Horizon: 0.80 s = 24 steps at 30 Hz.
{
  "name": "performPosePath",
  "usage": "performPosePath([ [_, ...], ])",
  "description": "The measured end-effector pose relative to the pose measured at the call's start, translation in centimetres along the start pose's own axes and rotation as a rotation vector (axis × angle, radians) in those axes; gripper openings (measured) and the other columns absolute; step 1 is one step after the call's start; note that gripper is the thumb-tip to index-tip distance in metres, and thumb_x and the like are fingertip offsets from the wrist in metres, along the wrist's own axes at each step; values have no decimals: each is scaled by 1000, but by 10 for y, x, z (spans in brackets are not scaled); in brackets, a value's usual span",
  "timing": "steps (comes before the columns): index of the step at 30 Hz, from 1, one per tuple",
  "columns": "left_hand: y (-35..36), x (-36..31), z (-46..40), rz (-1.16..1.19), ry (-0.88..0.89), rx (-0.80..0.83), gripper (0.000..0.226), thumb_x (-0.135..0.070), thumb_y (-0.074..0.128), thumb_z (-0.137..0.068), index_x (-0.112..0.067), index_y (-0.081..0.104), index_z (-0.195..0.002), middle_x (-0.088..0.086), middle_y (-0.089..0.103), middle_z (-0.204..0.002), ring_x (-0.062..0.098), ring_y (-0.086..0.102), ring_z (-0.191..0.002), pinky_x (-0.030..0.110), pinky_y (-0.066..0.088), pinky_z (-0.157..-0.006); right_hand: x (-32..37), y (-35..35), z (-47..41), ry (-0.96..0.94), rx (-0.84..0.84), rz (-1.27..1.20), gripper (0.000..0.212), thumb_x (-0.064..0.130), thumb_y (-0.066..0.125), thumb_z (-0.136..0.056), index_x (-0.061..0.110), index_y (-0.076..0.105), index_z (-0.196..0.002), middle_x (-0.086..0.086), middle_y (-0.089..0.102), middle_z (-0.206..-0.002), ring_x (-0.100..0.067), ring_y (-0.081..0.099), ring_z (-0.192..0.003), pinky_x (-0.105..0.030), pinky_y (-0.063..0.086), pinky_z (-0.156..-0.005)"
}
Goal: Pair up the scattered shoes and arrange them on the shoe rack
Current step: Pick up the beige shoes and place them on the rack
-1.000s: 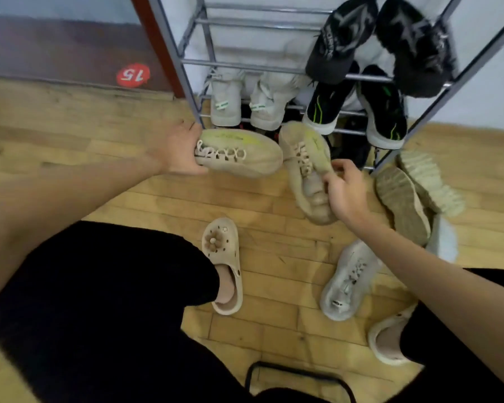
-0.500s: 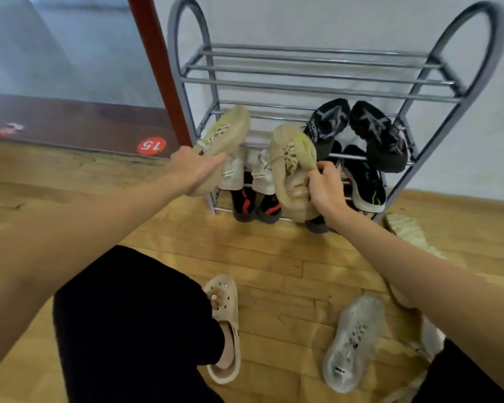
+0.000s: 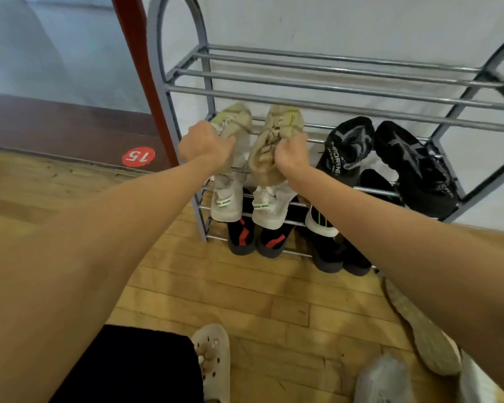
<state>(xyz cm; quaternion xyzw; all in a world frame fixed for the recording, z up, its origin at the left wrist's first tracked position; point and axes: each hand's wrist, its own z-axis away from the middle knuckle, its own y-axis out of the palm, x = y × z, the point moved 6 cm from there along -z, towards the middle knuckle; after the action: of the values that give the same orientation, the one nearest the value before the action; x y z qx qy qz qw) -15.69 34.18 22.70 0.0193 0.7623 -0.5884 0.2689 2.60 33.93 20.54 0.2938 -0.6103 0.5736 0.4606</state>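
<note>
At frame centre, a beige pair reaches the shoe rack.
Left hand and right hand each clasp one beige sneaker, fingers wrapped tight, toes aimed inward to seat side by side on the second shelf, left of the black pair.

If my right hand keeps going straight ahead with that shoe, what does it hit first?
Probably the shoe rack: the right hand points its beige shoe at the second shelf's bars, then the wall behind. Depth is unclear.
</note>
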Motion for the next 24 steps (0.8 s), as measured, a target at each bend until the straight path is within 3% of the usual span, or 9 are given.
performPosePath([
  [3,12,2,-10,-5,-20,-22,44,-54,59,-84,-10,56,-88,8,66,-98,32,65,-90,33,42,-62,-13,14,-23,72,24,-114,40,9,28,-97,-3,32,-135,-18,53,-128,-29,54,-110,-41,48,-93],
  [5,20,3,-13,-26,-18,-2,53,-56,53,-86,-7,59,-104,12,63,-112,34,63,-99,36,44,-68,-21,21,-32,89,75,-140,36,10,28,-96,-1,38,-128,-20,55,-126,-30,55,-109,-41,48,-93],
  [7,26,5,-10,-27,-41,36,66,-59,42,-89,-5,49,-127,16,52,-129,37,55,-114,42,44,-83,-24,21,-34,77,100,-113,36,11,28,-95,-1,46,-125,-22,59,-124,-29,56,-104,-38,47,-88],
  [10,23,9,0,41,-68,58,70,-56,28,-96,-3,36,-141,21,40,-140,39,42,-127,47,37,-99,-22,17,-26,-23,101,8,39,18,29,-98,-3,51,-123,-21,59,-122,-30,57,-104,-36,47,-87],
  [14,14,13,29,51,-6,7,60,-44,27,-101,1,36,-140,24,39,-140,40,39,-129,46,35,-102,-8,7,10,-243,109,227,39,21,34,-96,-2,43,-126,-23,48,-132,-36,49,-117,-45,45,-97],
  [19,19,19,92,86,56,-14,54,-33,34,-102,4,31,-141,26,38,-142,38,40,-128,44,35,-102,-22,-27,85,-451,173,448,46,19,42,-96,-1,36,-137,-23,38,-136,-36,36,-129,-39,35,-107],
  [24,55,37,172,-27,119,156,49,-28,37,-102,6,34,-137,29,41,-137,42,44,-122,47,39,-100,-98,-87,147,-415,331,582,45,14,49,-95,0,38,-137,-19,44,-133,-31,44,-125,-29,36,-100],
])
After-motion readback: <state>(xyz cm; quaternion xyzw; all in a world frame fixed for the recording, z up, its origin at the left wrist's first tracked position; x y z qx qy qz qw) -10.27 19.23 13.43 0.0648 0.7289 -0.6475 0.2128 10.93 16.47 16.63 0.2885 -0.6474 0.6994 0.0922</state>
